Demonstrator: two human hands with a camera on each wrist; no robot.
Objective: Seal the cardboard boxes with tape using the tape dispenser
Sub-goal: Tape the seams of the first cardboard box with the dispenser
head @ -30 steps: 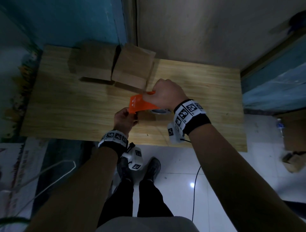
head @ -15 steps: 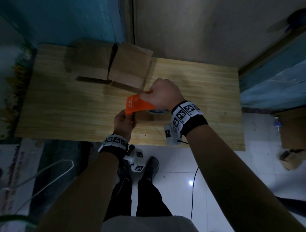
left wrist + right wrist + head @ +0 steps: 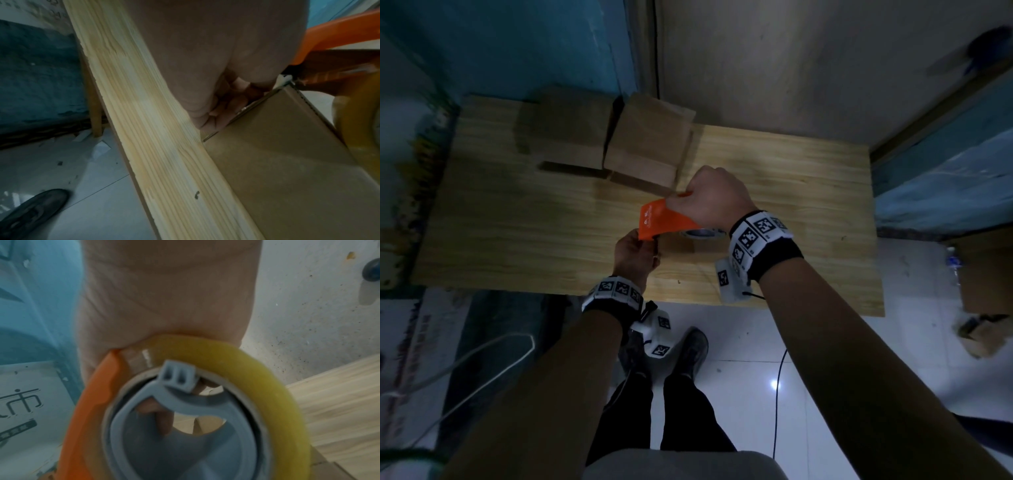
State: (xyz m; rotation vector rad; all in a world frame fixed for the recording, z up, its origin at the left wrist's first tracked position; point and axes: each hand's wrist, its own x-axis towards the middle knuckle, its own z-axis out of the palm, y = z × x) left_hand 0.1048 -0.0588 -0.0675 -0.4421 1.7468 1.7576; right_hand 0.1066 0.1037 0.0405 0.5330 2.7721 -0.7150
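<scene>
Dispenser (image 3: 666, 221), orange, sits gripped under the right hand (image 3: 710, 198); left hand (image 3: 635, 253) pinches the box (image 3: 283, 170) edge at its near-left end.

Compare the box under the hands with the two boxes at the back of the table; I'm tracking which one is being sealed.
The near box lies under the orange tape dispenser, which the right hand grips, while the left hand holds its edge. The two back boxes are untouched, side by side near the wall. The near box is mostly hidden in the head view; the back boxes show fully. All are plain brown cardboard on the wooden table.
</scene>
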